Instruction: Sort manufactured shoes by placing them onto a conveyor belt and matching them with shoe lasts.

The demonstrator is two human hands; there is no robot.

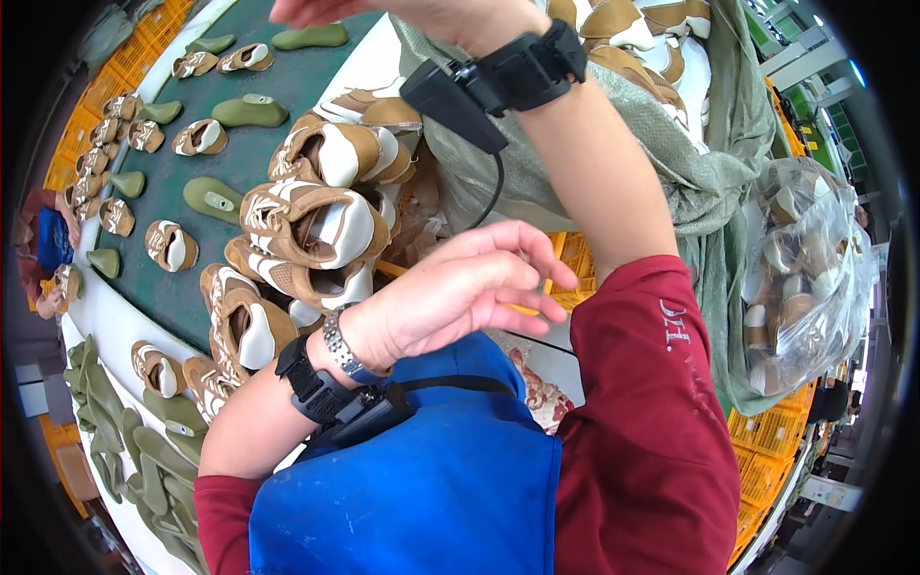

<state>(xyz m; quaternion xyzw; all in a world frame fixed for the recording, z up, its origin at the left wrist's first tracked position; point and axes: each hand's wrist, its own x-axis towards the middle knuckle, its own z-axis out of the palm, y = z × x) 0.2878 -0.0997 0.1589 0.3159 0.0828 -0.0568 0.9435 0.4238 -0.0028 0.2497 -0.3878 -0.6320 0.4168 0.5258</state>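
Note:
My left hand (pixel 460 292), with a metal watch and a black strap at its wrist, is in front of my blue apron (pixel 402 479). Its fingers are loosely bent and apart, with nothing in them. Beside it is a pile of brown-and-white lace-up shoes (pixel 311 225), not touched by the hand. My right arm stretches up across the view, and my right hand (pixel 450 21) is cut off by the top edge above the green conveyor belt. Only part of its fingers shows, so what they hold, if anything, is hidden. A black device is strapped to that wrist.
On the green belt (pixel 158 307) are several shoes and green shoe lasts (pixel 249 111). More lasts (pixel 144 460) lie heaped at lower left. A grey-green sack (pixel 613 182) of shoe uppers and a clear bag (pixel 805 278) of shoes stand right. Another person (pixel 48 240) is at far left.

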